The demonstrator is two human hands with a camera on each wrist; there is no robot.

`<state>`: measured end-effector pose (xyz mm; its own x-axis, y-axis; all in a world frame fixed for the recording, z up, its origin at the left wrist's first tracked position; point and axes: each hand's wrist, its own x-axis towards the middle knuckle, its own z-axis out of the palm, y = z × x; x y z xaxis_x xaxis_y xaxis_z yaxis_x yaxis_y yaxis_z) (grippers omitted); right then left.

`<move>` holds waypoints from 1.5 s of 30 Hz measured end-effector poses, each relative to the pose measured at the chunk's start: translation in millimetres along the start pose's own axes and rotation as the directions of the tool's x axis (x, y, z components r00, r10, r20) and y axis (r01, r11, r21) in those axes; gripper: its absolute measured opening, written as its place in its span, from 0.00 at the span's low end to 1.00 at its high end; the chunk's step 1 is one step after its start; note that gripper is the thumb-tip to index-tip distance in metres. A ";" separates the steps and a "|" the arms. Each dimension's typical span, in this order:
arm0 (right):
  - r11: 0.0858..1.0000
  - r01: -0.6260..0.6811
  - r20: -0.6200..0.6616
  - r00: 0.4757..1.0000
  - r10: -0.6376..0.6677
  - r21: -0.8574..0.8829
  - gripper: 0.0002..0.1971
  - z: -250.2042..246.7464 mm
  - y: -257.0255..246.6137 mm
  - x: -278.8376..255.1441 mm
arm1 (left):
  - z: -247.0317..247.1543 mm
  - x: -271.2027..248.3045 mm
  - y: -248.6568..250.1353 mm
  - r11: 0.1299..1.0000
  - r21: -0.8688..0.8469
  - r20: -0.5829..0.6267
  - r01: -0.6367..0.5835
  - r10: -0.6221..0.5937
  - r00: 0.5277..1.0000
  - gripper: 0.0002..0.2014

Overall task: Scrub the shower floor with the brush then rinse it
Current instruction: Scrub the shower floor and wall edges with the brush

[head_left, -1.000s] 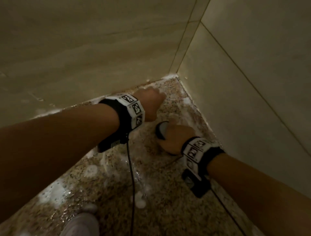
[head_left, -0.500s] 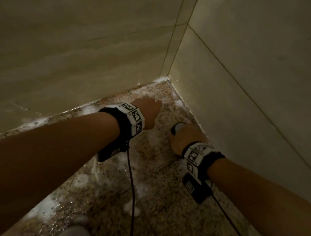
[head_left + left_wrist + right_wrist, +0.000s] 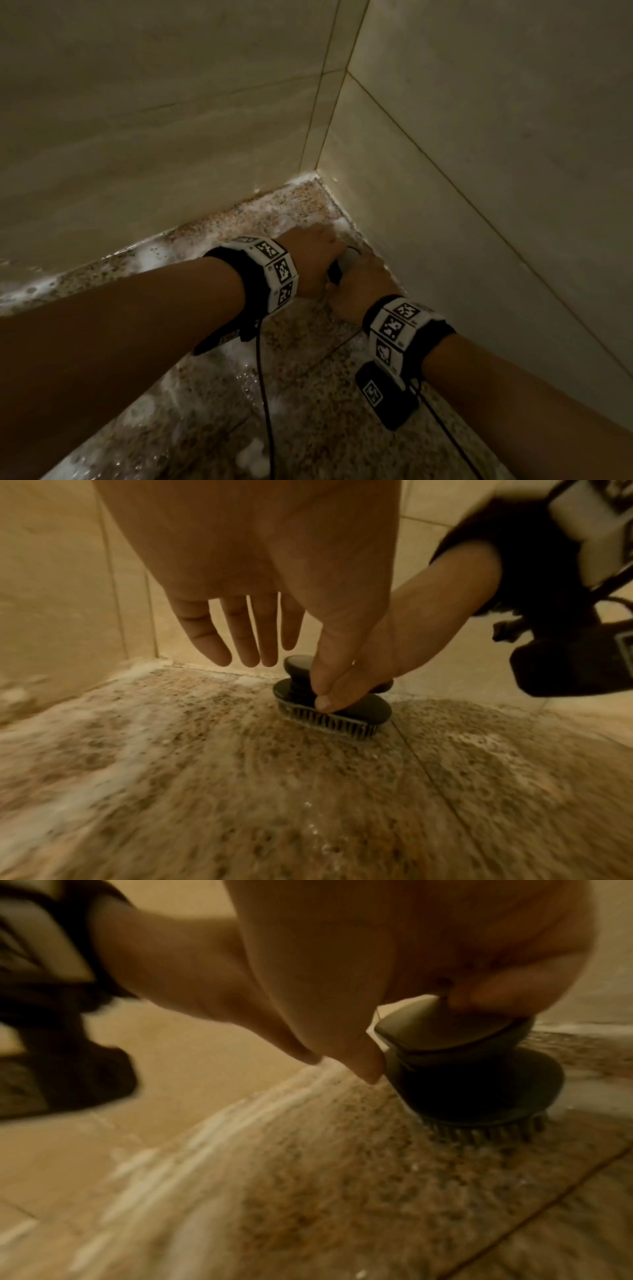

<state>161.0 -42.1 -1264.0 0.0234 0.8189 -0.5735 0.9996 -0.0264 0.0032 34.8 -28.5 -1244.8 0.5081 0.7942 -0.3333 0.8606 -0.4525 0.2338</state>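
Near the tiled corner, dark round scrub brush (image 3: 330, 707) bristles-down on soapy speckled shower floor (image 3: 240, 791), right hand (image 3: 369, 669) gripping its knob, left hand (image 3: 260, 588) hovering just beside, fingers straight, holding nothing.

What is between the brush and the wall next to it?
Only a thin strip of wet speckled floor. The left wrist view shows the brush, gripped by the right hand, sitting close to the wall with nothing else between.

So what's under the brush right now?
The brush stands bristles-down on the wet speckled floor, foam nearby. The patch beneath the bristles is covered.
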 end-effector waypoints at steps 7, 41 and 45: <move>0.998 0.056 -0.064 0.996 -0.056 0.000 0.34 9.5 50.6 -16.4 | 23.6 38.0 27.0 0.975 -0.223 0.069 -0.009 0.025 0.997 0.21; 0.943 0.321 -0.073 0.946 -0.315 0.092 0.42 -2.0 57.3 -1.3 | 9.2 37.6 4.6 0.911 -0.400 -0.111 0.101 -0.158 0.981 0.13; 0.962 0.242 -0.083 0.964 -0.253 -0.125 0.37 -0.3 57.2 -3.5 | 2.4 41.7 12.8 0.907 -0.414 -0.133 0.083 -0.151 0.980 0.14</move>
<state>218.0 -46.3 -1261.6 -0.2297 0.8436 -0.4854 0.9690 0.2448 -0.0332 67.1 -2.2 -1257.9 0.3635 0.9001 -0.2402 0.8080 -0.1763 0.5622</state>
